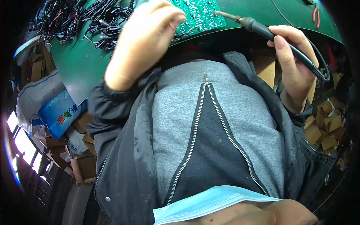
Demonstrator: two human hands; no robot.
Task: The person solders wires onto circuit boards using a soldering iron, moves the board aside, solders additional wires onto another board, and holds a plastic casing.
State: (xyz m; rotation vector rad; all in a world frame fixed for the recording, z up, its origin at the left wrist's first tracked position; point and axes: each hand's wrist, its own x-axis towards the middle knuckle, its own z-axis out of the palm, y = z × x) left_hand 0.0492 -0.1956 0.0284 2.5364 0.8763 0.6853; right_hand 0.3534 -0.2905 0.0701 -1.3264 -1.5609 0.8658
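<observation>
My right hand (294,62) grips a soldering iron (262,30) by its black handle, with fingers and thumb closed round it. The iron's metal tip points left, at or just above the right part of a green circuit board (200,17) dense with small parts. At the board's left side is my left hand (146,41), a little blurred, its fingers curled together. A short bit of red wire (172,25) shows at those fingers; the rest of it is hidden by the hand. A thin reddish wire end (191,28) lies on the board near its front edge.
Bundles of black cables (62,20) lie at the far left of the green table (71,67). Red-handled pliers (315,18) rest at the far right. The iron's cord loops behind my right hand. Cardboard boxes (328,123) and a blue bag (60,112) stand below table height.
</observation>
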